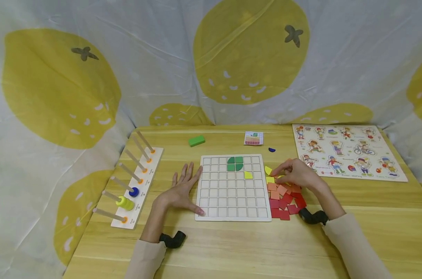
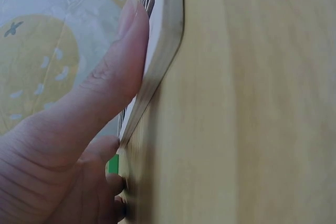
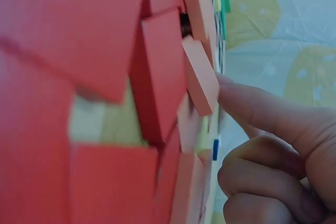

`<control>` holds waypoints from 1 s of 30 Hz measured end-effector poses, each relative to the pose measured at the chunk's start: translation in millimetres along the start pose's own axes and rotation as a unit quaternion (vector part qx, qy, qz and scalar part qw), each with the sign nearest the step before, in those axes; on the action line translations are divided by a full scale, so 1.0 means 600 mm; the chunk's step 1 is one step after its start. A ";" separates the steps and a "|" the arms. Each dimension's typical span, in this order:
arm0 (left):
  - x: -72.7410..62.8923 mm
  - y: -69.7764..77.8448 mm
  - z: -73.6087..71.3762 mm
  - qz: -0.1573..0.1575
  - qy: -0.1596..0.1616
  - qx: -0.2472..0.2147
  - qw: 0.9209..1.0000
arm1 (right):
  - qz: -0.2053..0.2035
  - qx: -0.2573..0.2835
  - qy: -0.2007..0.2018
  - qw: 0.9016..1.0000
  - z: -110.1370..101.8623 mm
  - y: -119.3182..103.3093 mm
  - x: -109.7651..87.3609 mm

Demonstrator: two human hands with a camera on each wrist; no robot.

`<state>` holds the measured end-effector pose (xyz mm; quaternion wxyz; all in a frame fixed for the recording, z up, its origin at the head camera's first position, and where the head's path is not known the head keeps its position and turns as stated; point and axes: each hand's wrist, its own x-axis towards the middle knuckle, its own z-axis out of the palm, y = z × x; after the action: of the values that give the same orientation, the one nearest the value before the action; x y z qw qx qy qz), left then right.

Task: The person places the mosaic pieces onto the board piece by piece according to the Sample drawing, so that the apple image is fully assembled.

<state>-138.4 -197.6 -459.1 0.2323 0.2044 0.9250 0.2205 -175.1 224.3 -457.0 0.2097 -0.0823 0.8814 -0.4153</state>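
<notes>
My left hand (image 1: 179,195) lies spread along the left side of a white gridded board (image 1: 218,203), thumb on its near-left corner and fingertips by its upper left edge. Four green pieces (image 1: 235,163), partly rounded, sit together on the board, and a yellow quarter-circle (image 1: 248,175) lies below them to the right. My right hand (image 1: 296,173) reaches over the pile beside the board, index fingertip right at a yellow piece (image 1: 268,170), other fingers curled. Orange pieces (image 1: 275,194) and red pieces (image 1: 283,215) lie under and nearer than it. I cannot tell whether the right fingers pinch a piece.
A peg stand (image 1: 138,207) with yellow rings (image 1: 125,202) and a blue ring (image 1: 134,192) stands left. Behind the board lie a green block (image 1: 196,141), a pattern card (image 1: 253,138) and a dark blue half-round piece (image 1: 271,149). A picture puzzle board (image 1: 393,164) lies far right.
</notes>
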 end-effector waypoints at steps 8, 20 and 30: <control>0.001 -0.001 0.000 0.001 -0.001 0.003 1.000 | -0.004 -0.008 0.007 1.000 0.006 -0.002 0.000; 0.001 0.000 -0.001 0.000 0.001 0.000 1.000 | 0.002 0.000 0.020 1.000 0.012 -0.006 0.004; 0.000 -0.001 0.000 0.001 0.000 -0.003 1.000 | 0.008 0.001 0.029 1.000 0.013 -0.006 0.005</control>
<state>-138.8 -197.9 -459.1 0.2324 0.2045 0.9243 0.2231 -174.5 215.4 -459.7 0.1873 -0.0632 0.8873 -0.4166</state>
